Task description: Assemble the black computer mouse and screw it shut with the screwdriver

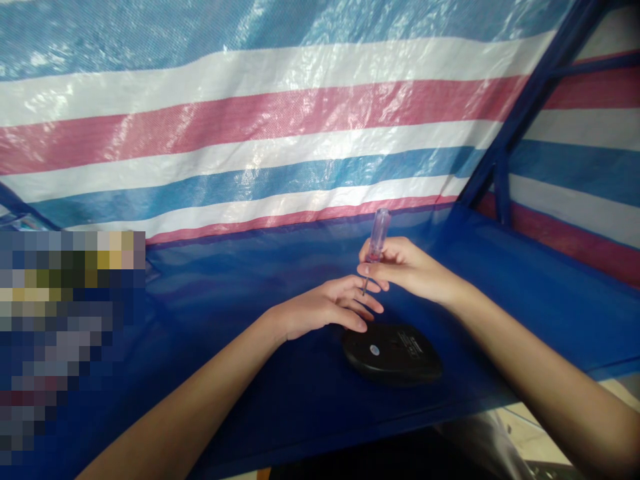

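Observation:
My right hand grips a screwdriver by its clear, purplish handle. The thin metal shaft points down, its tip near the fingers of my left hand. That left hand is open, its fingers apart and reaching to the right. Its thumb is at the far edge of a black computer mouse; whether it presses on the mouse I cannot tell. The mouse seems to lie underside up, with a small round pale sticker and printed label text facing me.
A dark blue table surface lies under everything. Behind it hangs a striped blue, white and red tarp. Dark blue frame bars rise at the right. A pixelated patch hides the left side of the table.

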A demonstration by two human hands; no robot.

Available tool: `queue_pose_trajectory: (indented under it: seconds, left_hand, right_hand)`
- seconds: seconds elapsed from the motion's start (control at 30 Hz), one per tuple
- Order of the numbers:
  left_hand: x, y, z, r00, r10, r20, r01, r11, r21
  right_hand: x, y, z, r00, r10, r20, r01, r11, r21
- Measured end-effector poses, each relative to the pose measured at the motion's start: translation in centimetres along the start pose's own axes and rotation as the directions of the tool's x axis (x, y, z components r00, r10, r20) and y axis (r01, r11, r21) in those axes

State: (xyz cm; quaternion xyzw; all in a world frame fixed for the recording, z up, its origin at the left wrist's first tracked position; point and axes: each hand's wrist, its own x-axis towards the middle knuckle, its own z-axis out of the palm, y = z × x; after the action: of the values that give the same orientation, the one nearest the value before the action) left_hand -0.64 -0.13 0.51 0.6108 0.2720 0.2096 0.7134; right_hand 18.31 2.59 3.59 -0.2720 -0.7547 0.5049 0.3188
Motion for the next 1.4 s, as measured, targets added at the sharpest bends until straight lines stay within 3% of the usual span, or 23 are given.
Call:
queue_pose_trajectory:
  seconds: [0.7, 0.93, 1.13, 1.4]
  left_hand:
    - [-0.2, 0.5, 0.4, 0.997, -0.073, 0.034, 0.071, 0.996, 0.056]
    - [-0.3, 0.3, 1.3, 0.992, -0.108, -0.060, 0.111, 0.992, 0.066]
    - [-1.1, 0.9, 2.6, 0.992, -0.118, -0.048, 0.127, 0.941, 0.314]
    - [-1.5, 1.3, 4.3, 1.000, -0.030, -0.006, 0.028, 0.780, 0.625]
  right_hand:
    - [0.0, -0.1, 0.1, 1.000, 0.013, -0.006, -0.013, 1.000, -0.010]
    - [-0.1, -0.6, 0.1, 0.980, -0.042, -0.194, 0.027, 0.997, -0.075]
    - [0.0, 0.0, -0.2, 0.928, -0.114, -0.354, 0.113, 0.993, -0.023]
    - [0.1, 0.0, -0.1, 0.932, -0.110, -0.344, 0.106, 0.994, -0.030]
